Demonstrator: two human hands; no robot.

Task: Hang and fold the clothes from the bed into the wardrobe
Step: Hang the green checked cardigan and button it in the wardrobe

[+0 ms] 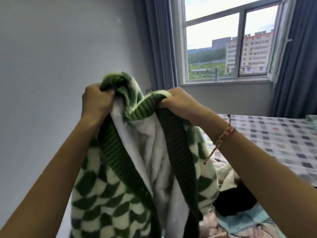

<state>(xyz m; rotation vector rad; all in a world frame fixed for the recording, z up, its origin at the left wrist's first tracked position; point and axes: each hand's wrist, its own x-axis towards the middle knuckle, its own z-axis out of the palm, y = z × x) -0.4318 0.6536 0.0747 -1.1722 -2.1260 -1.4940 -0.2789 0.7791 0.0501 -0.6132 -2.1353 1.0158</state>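
Observation:
A green and cream checked fleece jacket (106, 191) with dark green ribbed trim and a white lining hangs in front of me, held up at chest height. My left hand (96, 102) grips its collar area on the left. My right hand (180, 100) grips the ribbed edge on the right; a braided string bracelet sits on that wrist. The jacket's front is open toward me and its lower part drops out of the frame. Behind it on the bed (277, 140) lies a heap of other clothes (235, 201), including a black piece and a pale blue one.
The bed with a checked sheet runs along the right. A window (228, 43) with blue curtains (161, 45) fills the far wall. A bare white wall (56, 62) is on the left. No wardrobe is in view.

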